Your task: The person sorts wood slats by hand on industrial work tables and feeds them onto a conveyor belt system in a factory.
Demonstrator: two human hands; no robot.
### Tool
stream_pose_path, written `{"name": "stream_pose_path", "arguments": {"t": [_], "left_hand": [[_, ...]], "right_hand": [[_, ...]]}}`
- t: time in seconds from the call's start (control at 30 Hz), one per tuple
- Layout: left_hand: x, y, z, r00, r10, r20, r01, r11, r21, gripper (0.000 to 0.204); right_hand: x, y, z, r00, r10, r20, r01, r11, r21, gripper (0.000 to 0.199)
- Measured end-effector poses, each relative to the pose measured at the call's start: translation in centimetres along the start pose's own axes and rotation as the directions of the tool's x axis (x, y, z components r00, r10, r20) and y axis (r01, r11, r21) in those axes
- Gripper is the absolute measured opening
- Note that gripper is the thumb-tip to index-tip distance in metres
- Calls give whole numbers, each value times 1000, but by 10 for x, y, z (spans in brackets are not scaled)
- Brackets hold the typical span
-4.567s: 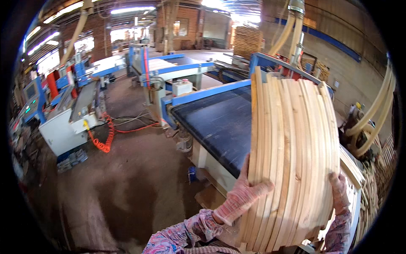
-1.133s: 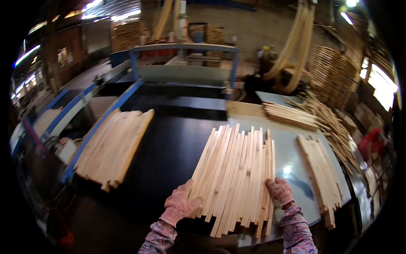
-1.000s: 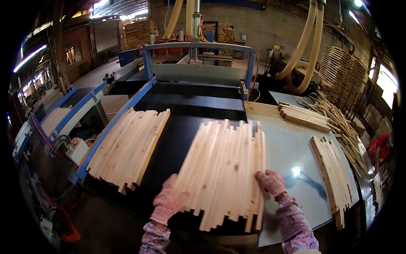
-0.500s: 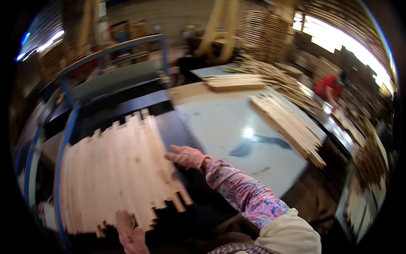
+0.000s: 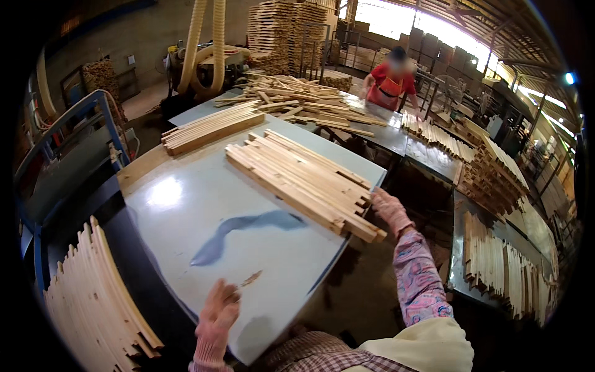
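While the left hand (image 5: 217, 316) rests open beside a wood sliver (image 5: 250, 279) at its 1 o'clock, the right hand's (image 5: 390, 211) grip touches the slat stack's (image 5: 304, 180) near end on the pale surface (image 5: 186, 204), holding nothing.

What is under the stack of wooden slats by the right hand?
The stack of wooden slats lies on a pale table top, its near end jutting past the edge by the right hand. The surface directly beneath is covered.

Two gloved hands (image 5: 217, 316), three slat stacks (image 5: 304, 180) on table, one co-worker (image 5: 387, 84).
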State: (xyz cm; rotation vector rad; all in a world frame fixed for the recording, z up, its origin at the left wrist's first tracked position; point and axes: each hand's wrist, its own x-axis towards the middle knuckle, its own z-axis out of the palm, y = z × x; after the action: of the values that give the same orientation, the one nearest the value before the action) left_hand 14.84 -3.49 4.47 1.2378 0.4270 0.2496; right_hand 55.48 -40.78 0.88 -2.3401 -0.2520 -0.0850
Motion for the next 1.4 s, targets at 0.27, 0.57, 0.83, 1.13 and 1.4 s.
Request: {"name": "stream_pose_path", "arguments": {"t": [0.27,0.57,0.83,1.13,1.4], "left_hand": [[138,-58,167,952,-148,266,139,989,53,80],[164,-68,200,969,-131,209,115,990,86,88],[171,-72,177,984,13,179,-40,988,148,93],[122,-52,130,990,135,-41,-71,723,687,93],[2,-1,-39,934,148,-326,195,556,808,92]], "right_hand": [[-26,-5,33,993,84,82,-103,956,275,84],[-28,-51,14,979,133,155,-128,991,-45,84],[-17,-85,-4,817,-121,563,241,960,-143,82],[48,-139,147,854,-172,491,274,951,-143,54],[-87,-304,271,603,-389,697,319,918,236,52]]}}
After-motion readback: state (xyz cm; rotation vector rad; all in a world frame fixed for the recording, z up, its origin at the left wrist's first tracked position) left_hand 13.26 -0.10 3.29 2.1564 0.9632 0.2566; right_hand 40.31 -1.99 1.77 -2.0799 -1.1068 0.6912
